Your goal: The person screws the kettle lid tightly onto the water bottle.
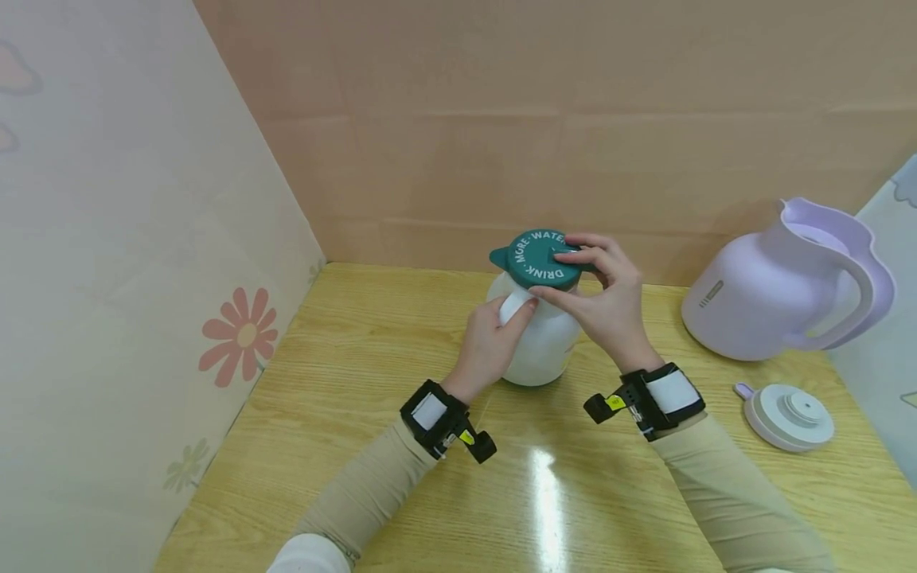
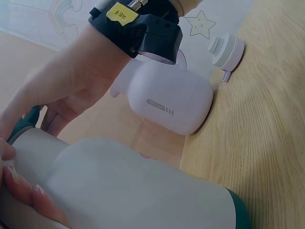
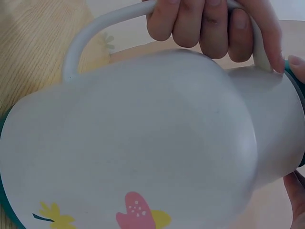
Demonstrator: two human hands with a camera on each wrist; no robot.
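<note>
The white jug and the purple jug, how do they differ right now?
The white jug has its green lid on; the purple jug stands open, its purple lid lying on the table beside it. The left hand grips the white jug's handle and the right hand grips its lid; nothing touches the purple jug. Both stand upright and have one loop handle.
</note>
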